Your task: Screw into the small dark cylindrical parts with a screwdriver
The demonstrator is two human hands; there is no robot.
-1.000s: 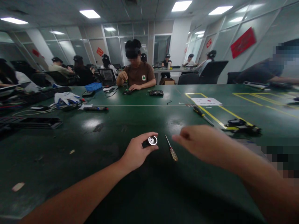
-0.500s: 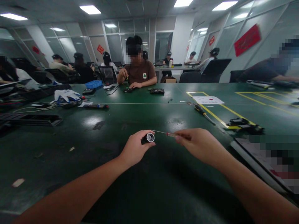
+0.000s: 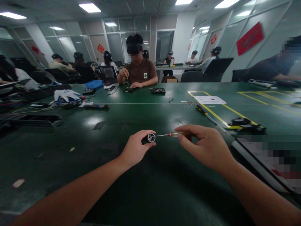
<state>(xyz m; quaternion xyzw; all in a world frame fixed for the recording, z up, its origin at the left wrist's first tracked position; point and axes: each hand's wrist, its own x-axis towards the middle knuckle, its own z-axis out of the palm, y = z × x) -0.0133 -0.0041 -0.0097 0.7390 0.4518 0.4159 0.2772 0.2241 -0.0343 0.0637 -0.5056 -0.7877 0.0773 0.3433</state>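
Observation:
Between the thumb and fingers of my left hand (image 3: 137, 146) is a short dark cylinder (image 3: 151, 137) with a pale metal rim, its hollow end turned toward me and to the right. Details inside the opening are too small to name. My right hand (image 3: 202, 141) pinches the clear handle of a thin screwdriver (image 3: 174, 134) with a red band. The screwdriver's shaft points left, and its tip reaches the open end of the cylinder. Both hands are above the green table (image 3: 131, 194).
Further off on the right lie a yellow-and-black screwdriver (image 3: 205, 114), a paper sheet (image 3: 209, 99) and black parts (image 3: 245, 125). White gloves (image 3: 67, 96), a dark tube-shaped tool (image 3: 96, 106) and a blue basket (image 3: 94, 84) are at the left. A co-worker (image 3: 140, 70) sits opposite.
The screwdriver's tip has moved down from the cylinder's upper edge to its opening. My right hand has shifted its grip, with the fingers lifted more. My left hand stays nearly still.

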